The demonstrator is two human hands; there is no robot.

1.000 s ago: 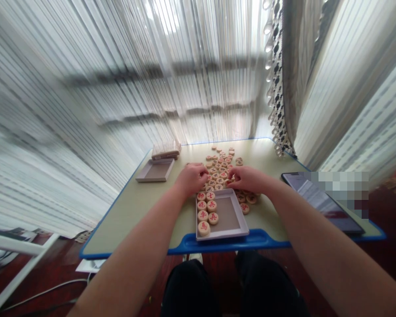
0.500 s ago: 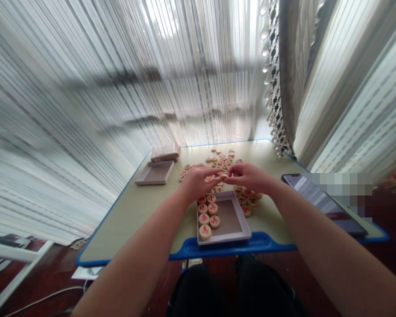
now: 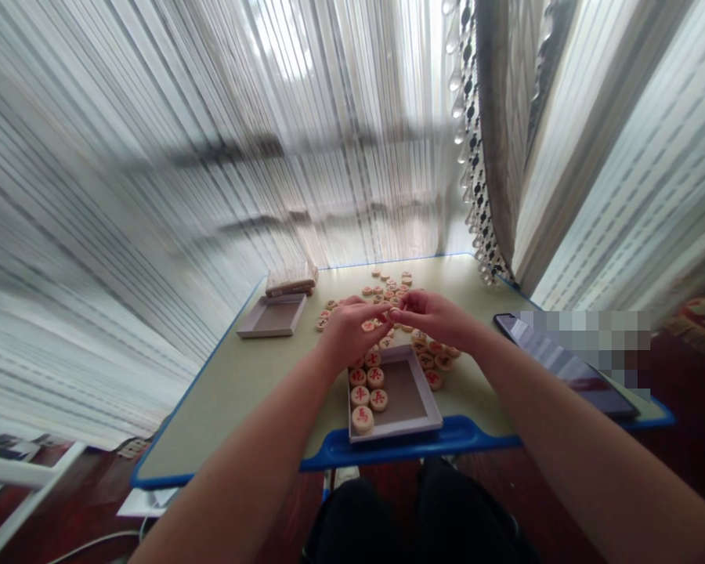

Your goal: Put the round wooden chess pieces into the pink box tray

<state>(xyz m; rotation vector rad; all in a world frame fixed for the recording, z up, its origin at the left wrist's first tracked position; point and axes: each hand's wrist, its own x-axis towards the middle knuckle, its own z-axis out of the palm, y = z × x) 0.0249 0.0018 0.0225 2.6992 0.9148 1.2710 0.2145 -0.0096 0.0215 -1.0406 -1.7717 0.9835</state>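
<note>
Over the scattered xiangqi pieces, my two hands meet fingertip to fingertip. My right hand [image 3: 435, 316] is closed in a pinch on a small round xiangqi piece [image 3: 394, 311], mostly hidden by the fingers. My left hand [image 3: 351, 327] stretches its fingers out, thumb apart, their tips at that piece. Just below stands a shallow white box [image 3: 428, 392]. Two columns of wooden pieces with red characters line its left side, among them a piece [image 3: 363, 419] at the near end. My left hand partly hides the far end of the columns.
Loose pieces [image 3: 443, 361] lie right of the box, and more [image 3: 406, 276] lie farther back. At the back left are a box lid [image 3: 270, 317] and a folded bundle [image 3: 292, 278]. A phone or tablet [image 3: 564, 364] rests along the right edge of the blue-rimmed table [image 3: 229, 407].
The view has shifted slightly, so the table sits lower and a little left. My hands have drawn closer together around the small piece. The pieces in the box look the same.
</note>
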